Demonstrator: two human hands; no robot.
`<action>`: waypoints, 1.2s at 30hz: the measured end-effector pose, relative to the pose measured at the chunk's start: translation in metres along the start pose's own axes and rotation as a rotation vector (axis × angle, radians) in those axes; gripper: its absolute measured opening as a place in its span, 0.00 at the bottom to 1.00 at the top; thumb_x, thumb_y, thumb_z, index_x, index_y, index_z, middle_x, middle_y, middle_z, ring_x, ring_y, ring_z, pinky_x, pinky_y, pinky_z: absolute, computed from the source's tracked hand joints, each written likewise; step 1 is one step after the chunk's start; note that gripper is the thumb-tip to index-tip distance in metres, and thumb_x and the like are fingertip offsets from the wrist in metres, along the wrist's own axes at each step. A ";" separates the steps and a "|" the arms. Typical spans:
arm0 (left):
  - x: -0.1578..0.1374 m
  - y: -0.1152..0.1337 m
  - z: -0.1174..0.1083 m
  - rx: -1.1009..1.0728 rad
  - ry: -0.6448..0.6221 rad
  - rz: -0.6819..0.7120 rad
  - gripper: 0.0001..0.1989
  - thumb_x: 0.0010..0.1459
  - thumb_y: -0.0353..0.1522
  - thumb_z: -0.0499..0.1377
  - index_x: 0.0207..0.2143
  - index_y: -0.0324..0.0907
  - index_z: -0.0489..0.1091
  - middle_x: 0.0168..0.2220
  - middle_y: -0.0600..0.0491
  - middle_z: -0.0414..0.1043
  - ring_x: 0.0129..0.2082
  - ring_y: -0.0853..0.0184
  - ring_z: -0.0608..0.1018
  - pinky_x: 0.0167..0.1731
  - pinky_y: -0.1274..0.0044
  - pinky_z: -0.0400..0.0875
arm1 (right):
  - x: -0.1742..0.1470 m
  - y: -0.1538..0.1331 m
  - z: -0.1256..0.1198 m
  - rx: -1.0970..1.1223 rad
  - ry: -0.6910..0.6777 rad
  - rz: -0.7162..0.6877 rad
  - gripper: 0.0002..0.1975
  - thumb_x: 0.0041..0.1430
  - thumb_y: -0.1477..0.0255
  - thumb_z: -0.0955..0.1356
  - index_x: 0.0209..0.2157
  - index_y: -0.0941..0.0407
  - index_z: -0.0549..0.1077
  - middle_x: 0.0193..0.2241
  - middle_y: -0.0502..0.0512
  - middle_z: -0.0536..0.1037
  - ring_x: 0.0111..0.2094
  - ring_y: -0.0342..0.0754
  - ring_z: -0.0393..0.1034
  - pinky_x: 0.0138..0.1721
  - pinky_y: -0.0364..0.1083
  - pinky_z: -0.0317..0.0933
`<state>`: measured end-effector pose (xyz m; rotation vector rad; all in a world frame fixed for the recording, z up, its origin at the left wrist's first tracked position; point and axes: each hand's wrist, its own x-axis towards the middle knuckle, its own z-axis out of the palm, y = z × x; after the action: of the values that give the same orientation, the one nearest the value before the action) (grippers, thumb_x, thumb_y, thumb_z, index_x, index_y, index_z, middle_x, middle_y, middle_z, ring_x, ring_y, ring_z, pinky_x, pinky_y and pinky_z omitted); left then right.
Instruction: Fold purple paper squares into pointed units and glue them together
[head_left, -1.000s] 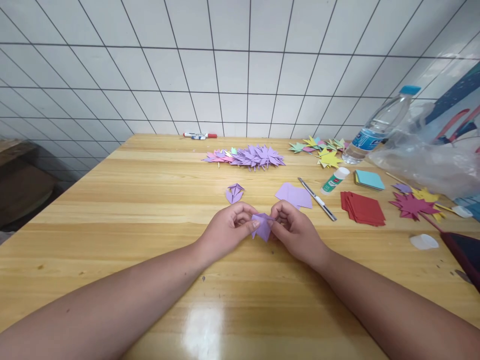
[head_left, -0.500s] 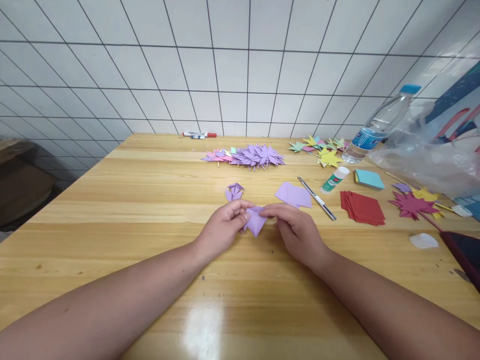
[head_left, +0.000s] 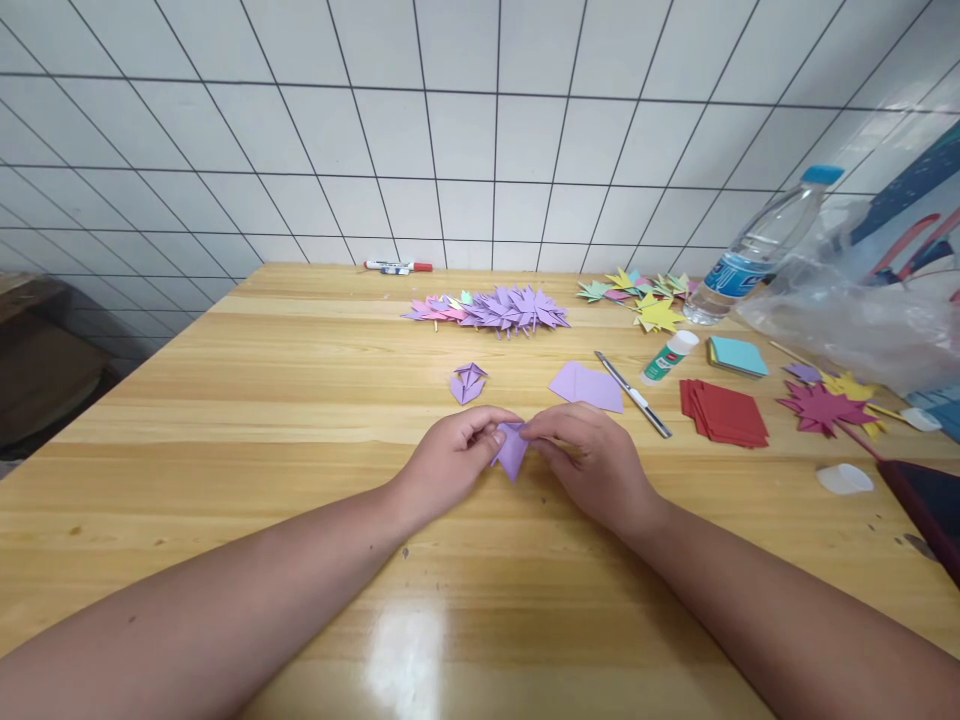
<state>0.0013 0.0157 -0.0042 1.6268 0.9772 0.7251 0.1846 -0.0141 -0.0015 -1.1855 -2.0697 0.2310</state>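
The wooden counter (head_left: pixel 225 440) is spreading beneath both hands. The right hand (head_left: pixel 592 455) is reaching in from the lower right, back upward, its fingers curling inward; index finger and thumb are nearly meeting at the work's upper right edge, though whether they are pinching it is hard to tell. The left hand (head_left: pixel 450 450) is angling in from the lower left, its thumb pressing the near face against the fingers behind. Purple sheets (head_left: pixel 589 387) are lying flat beyond the right hand. The folded purple paper (head_left: pixel 513 453) is sitting between the fingertips, one point facing the wearer. It is looking light and thin, probably stiffening along its layered creases; folded edges are likely offering the safest hold, while hard squeezing is risking crushed tips.
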 end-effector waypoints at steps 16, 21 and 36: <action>-0.002 -0.001 -0.001 -0.055 0.030 0.006 0.14 0.55 0.33 0.54 0.45 0.43 0.63 0.25 0.57 0.65 0.25 0.71 0.68 0.29 0.78 0.62 | 0.004 0.000 0.004 0.536 -0.085 0.476 0.06 0.50 0.71 0.68 0.31 0.56 0.75 0.30 0.53 0.77 0.32 0.45 0.70 0.32 0.44 0.64; -0.001 -0.002 -0.001 -0.105 0.017 0.011 0.13 0.55 0.34 0.54 0.43 0.42 0.62 0.25 0.57 0.65 0.25 0.72 0.68 0.30 0.78 0.62 | 0.003 -0.002 0.005 0.417 -0.045 0.415 0.03 0.50 0.73 0.68 0.28 0.56 0.74 0.28 0.52 0.77 0.30 0.44 0.69 0.28 0.42 0.62; 0.000 0.002 0.000 -0.122 0.005 -0.015 0.11 0.55 0.34 0.54 0.40 0.39 0.65 0.26 0.55 0.68 0.25 0.71 0.69 0.29 0.78 0.62 | -0.002 -0.001 0.005 0.367 -0.066 0.207 0.05 0.49 0.80 0.66 0.27 0.55 0.72 0.31 0.52 0.75 0.31 0.43 0.69 0.28 0.41 0.63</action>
<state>0.0018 0.0152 -0.0027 1.5114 0.9298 0.7638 0.1815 -0.0154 -0.0054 -1.1713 -1.8541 0.7235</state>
